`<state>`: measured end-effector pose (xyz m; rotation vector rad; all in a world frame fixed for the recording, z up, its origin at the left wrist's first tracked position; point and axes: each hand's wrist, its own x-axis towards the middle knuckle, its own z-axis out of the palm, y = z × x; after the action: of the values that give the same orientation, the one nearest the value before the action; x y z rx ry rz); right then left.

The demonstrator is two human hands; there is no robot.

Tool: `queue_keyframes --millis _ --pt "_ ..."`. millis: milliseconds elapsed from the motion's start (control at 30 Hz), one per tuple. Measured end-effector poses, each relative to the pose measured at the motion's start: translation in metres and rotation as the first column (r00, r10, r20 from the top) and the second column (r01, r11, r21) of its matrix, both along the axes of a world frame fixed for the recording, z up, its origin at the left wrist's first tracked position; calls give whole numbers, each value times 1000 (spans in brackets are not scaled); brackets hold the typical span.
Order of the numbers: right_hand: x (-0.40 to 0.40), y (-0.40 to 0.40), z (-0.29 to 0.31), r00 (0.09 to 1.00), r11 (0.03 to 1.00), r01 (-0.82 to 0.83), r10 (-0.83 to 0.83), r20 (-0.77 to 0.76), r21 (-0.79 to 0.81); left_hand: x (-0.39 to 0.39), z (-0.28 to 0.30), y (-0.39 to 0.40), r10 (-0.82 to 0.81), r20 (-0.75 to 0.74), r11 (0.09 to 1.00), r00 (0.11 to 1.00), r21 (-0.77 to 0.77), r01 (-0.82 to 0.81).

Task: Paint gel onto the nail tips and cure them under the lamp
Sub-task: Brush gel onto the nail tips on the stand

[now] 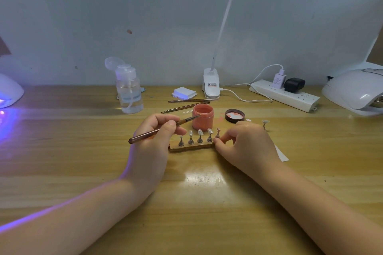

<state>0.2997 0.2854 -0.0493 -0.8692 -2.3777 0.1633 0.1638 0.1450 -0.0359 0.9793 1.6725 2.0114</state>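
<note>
My left hand (154, 136) grips a thin brush (163, 128) whose tip points right toward the open coral gel jar (202, 117). In front of the jar a small wooden holder strip (191, 147) carries several nail tips (200, 132) on metal stands. My right hand (246, 145) pinches the right end of the strip, by the rightmost stand (217, 133). One more tip on a stand (264, 124) is set apart to the right. A curing lamp (9, 91) glows purple at the far left; a second white lamp (356, 91) sits at the far right.
The jar's dark lid (234, 115) lies right of the jar. Two spare tools (186, 104) lie behind it. A pump bottle (129, 91), white pads (184, 92), a clip lamp base (211, 86) and a power strip (285, 95) line the back of the wooden table (196, 203).
</note>
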Motion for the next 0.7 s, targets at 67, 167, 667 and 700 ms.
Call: queue_keyframes --millis 67,167,667,700 --pt "2 -1 2 999 999 0 -1 38 34 0 0 0 -20 2 1000 1000 14 20" --pt "4 -2 2 998 994 21 -27 50 111 3 1 -1 -67 33 998 997 22 66" --pt "-3 -1 -1 994 997 32 -39 105 66 4 1 0 -118 71 993 990 14 117" --pt "-2 -2 -1 996 997 23 -29 82 79 4 1 0 -113 62 994 992 10 113"
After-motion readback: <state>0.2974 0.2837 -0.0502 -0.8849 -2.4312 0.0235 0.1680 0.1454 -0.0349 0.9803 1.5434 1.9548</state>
